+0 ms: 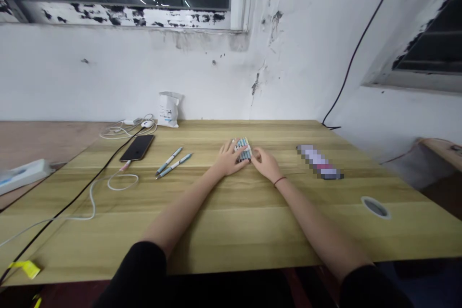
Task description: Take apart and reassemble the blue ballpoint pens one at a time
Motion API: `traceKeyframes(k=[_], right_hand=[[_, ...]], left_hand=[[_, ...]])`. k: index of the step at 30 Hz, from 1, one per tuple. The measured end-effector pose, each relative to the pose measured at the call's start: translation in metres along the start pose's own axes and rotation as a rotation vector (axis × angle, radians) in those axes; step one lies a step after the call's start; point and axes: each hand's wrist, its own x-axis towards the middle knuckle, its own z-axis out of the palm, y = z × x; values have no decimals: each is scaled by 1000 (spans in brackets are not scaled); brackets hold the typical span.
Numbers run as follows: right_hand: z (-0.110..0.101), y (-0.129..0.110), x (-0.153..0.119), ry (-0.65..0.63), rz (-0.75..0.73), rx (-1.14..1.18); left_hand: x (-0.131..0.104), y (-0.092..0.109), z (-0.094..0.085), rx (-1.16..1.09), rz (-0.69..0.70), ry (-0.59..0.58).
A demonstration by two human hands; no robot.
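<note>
A small flat pack [244, 148] with a white and light-blue pattern, perhaps a row of slim pieces, lies on the wooden table between my hands. Its exact kind is too small to make out. My left hand [227, 160] rests at its left side with fingers spread, some reaching over its surface and the thumb along its near edge. At the right edge, my right hand [265, 163] has its fingers curled and pressed together against the pack. A thin dark red band circles the right wrist.
Two blue-and-white pens [174, 165] lie to the left. Beyond them are a phone [138, 148] on a white cable, a black cord [94, 176] and a white pouch [168, 109]. A blurred-out long object [320, 162] and a round cable hole [376, 207] are on the right.
</note>
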Motion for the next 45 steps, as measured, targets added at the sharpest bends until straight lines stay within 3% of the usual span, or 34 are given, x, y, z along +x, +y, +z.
traceKeyframes(k=[3,7,11,16,19,21,23,26,29,31,33,37,40,45], right_hand=[[2,2,-2,38,31,34],[2,2,-3,95,36,72],[1,-1,-3,102,32,97],[-4,-15,-8,121,-79,115],[-9,-36,-16,94,-187,174],[-12,-54,-23,-9,-281,252],[-13,-70,-31,-130,-329,338],[-14,-85,-38,-290,-338,402],[-14,-84,-37,-407,-286,471],[-16,-77,-33,-437,-231,509],[-18,-69,-29,-399,-201,482],[-24,-56,-22,-286,-200,353],[-29,-51,-18,-365,-190,333],[-32,-44,-14,-529,-159,300]], left_hand=[[-20,-20,-26,72,-72,45],[-55,-63,-61,287,-383,54],[-70,-86,-69,362,-580,-75],[-62,-75,-63,294,-478,-125],[-55,-57,-73,183,-367,-84],[-51,-40,-85,-111,-189,71],[-48,-21,-95,-370,-94,244],[-45,-2,-101,-737,-113,390],[-44,-7,-97,-927,-194,455],[-45,-21,-95,-916,-256,467],[-48,-37,-95,-828,-263,381],[-54,-58,-98,-457,-43,139],[-56,-61,-97,-240,124,69],[-58,-57,-84,-59,153,109]])
